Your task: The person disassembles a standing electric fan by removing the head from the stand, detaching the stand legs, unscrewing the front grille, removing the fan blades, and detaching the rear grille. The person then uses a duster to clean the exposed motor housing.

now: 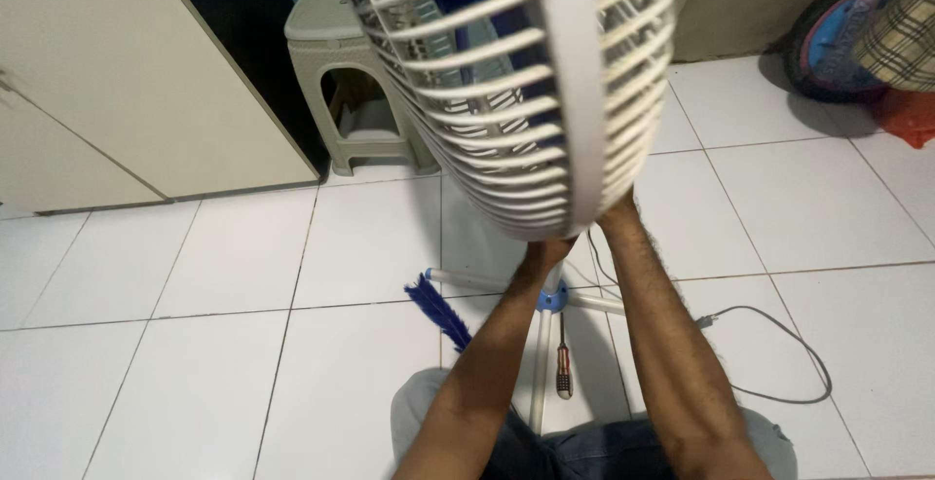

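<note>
White plastic fills the top of my view: the fan (516, 91), its ribbed grille tilted close to my face, blue blades showing through the ribs. Far left of the fan stands a cream cabinet (127, 81), and between it and the fan a grey plastic stool (341, 61) sits on the white tiled floor (195, 276). Below the fan and a little to its left, a blue feather duster (438, 313) lies on the tiles, touching the fan's base (552, 295), whose white legs spread out from a blue hub. My left hand (548, 249) reaches up under the lower rim of the fan; the rim hides my fingers, so I cannot tell whether they are closed or spread. Just below the base a screwdriver (563, 358) lies along one leg. My right hand (618, 212) goes up behind the fan's lower edge, touching it, and its grip is hidden too. To the right of the fan a grey cord (779, 344) with its plug loops over the tiles. Far right, a tyre (828, 37) leans at the wall beside some checked cloth (901, 37).
</note>
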